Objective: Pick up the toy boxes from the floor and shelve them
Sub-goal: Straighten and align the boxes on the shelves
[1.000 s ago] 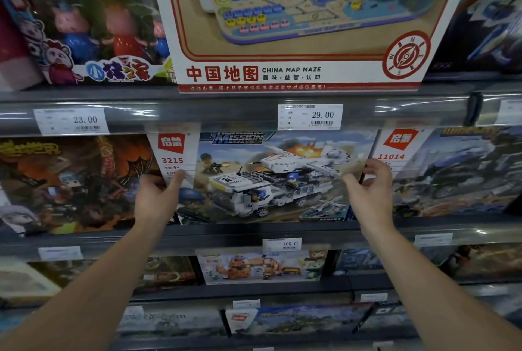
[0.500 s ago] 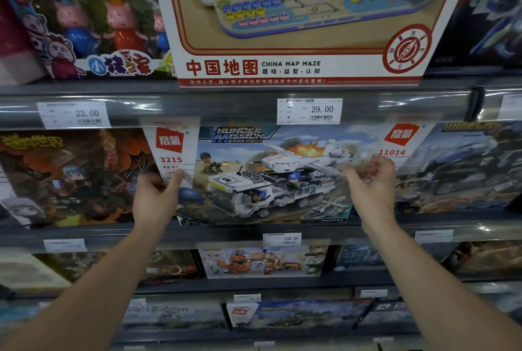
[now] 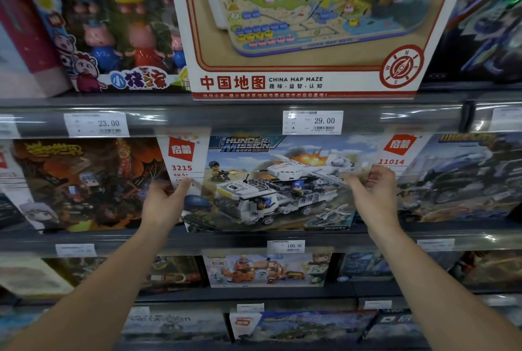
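The box (image 3: 271, 187) is being held standing on the middle shelf (image 3: 197, 240), below the 29.00 tag (image 3: 312, 122). Its left edge is being pinched by the left grip (image 3: 162, 204), thumb in front; its right edge is being clasped by the right grip (image 3: 372, 195), fingers curled.

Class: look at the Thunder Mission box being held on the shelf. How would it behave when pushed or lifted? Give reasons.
Probably stiff: the box looks flat though the left hand and right hand grip only its side edges. Likely apt to tip if pushed: its broad face stands upright on its bottom edge on the shelf.
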